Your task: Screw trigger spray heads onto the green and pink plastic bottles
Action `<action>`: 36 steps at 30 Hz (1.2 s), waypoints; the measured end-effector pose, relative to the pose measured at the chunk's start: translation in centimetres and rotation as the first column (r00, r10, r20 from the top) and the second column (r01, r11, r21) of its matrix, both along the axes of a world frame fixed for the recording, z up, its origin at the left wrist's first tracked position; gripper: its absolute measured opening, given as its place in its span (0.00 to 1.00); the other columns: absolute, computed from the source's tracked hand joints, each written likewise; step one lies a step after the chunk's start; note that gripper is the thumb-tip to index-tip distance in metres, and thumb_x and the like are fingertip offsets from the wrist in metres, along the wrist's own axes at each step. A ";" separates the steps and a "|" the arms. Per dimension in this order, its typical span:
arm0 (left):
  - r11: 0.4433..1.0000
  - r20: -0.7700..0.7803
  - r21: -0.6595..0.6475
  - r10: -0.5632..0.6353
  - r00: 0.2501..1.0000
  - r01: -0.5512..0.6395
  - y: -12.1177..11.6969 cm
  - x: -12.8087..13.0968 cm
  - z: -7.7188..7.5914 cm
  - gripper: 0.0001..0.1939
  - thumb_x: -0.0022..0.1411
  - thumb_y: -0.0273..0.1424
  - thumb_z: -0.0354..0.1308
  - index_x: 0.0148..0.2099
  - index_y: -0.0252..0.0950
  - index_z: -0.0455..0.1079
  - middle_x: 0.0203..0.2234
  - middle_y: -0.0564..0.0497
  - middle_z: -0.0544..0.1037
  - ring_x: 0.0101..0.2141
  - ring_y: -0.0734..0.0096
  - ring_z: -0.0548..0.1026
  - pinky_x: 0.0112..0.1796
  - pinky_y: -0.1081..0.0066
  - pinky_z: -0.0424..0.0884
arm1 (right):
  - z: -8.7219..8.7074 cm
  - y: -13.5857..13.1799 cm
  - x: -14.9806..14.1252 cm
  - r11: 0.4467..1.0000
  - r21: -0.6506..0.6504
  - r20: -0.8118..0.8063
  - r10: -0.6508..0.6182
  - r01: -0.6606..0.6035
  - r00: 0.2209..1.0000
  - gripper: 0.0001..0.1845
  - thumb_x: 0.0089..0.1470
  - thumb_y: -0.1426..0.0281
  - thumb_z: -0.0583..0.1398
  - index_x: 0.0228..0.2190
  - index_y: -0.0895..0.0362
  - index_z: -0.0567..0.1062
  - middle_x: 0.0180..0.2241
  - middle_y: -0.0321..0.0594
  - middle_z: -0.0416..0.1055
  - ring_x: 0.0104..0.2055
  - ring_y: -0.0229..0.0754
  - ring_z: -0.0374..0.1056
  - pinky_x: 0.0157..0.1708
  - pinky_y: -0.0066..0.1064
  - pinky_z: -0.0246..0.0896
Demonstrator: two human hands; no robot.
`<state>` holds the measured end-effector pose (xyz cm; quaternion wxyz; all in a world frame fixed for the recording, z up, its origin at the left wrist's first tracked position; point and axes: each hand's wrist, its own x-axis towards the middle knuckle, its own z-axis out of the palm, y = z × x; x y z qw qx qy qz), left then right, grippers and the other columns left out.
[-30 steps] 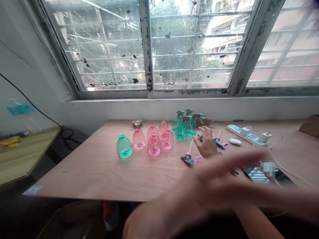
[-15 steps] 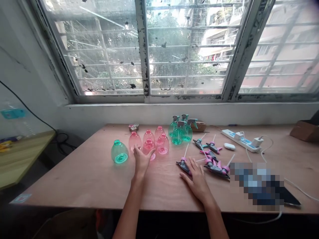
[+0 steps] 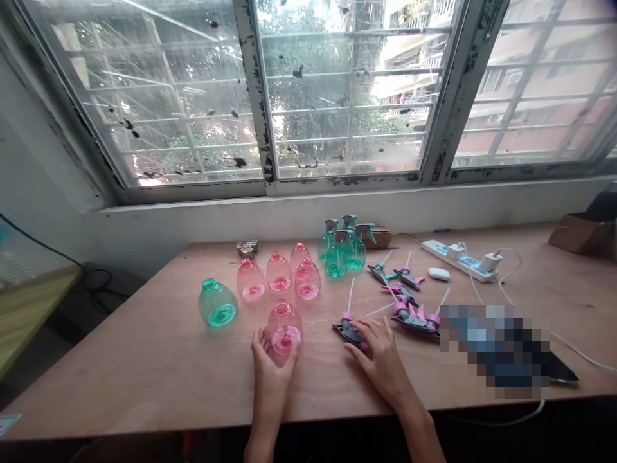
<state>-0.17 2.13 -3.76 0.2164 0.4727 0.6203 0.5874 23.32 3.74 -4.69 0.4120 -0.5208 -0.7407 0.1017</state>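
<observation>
My left hand [image 3: 274,354] is closed around the lower part of a pink transparent bottle [image 3: 285,325], open at the top and upright near the table's front. My right hand [image 3: 378,344] has its fingers and thumb around the end of a grey and pink spray head [image 3: 348,328], which lies on the table with its white tube pointing back. Several more pink bottles [image 3: 278,273] stand behind the held one. A green bottle without a head [image 3: 216,303] is to their left. Right of my right hand lie several loose spray heads [image 3: 414,318], pink or teal with grey.
Green bottles with spray heads fitted [image 3: 336,257] stand at the back, before a brown box [image 3: 378,238]. Small cubes [image 3: 247,249] sit at the back left. On the right are a power strip [image 3: 460,260], a white case [image 3: 439,274] and a pixelated flat device [image 3: 559,370] with cables.
My left hand has drawn one pink bottle out of the group toward the front edge. The fingers of my right hand have curled around the spray head. The view has tilted slightly.
</observation>
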 end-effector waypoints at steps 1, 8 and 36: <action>1.000 0.007 -0.013 0.001 1.000 -0.001 -0.1 0.0 -0.1 0.45 0.53 0.42 0.67 0.66 0.38 0.47 0.62 0.33 0.63 0.61 0.46 0.66 0.60 0.46 0.63 | 0.1 -0.2 -0.1 1.000 -0.001 -0.004 0.001 -0.001 1.000 0.20 0.57 0.65 0.63 0.52 0.49 0.71 0.55 0.44 0.74 0.59 0.57 0.67 0.66 0.63 0.41; 0.995 0.006 -0.095 -0.038 0.999 0.038 -0.5 0.3 0.6 0.46 0.50 0.44 0.69 0.65 0.40 0.51 0.63 0.35 0.63 0.65 0.45 0.61 0.63 0.47 0.57 | 0.7 -1.0 -0.4 0.996 -0.084 -0.083 0.012 -0.019 0.996 0.20 0.60 0.67 0.61 0.54 0.51 0.71 0.45 0.44 0.78 0.48 0.54 0.71 0.53 0.51 0.64; 0.999 0.708 -0.053 0.045 0.705 -0.011 -0.1 -1.2 1.1 0.22 0.57 0.51 0.59 0.46 0.42 0.77 0.36 0.53 0.82 0.37 0.66 0.75 0.34 0.73 0.74 | 1.9 -2.2 1.0 0.969 -0.246 -0.963 -0.247 0.022 0.106 0.17 0.59 0.61 0.59 0.21 0.54 0.77 0.19 0.35 0.73 0.24 0.44 0.73 0.20 0.32 0.69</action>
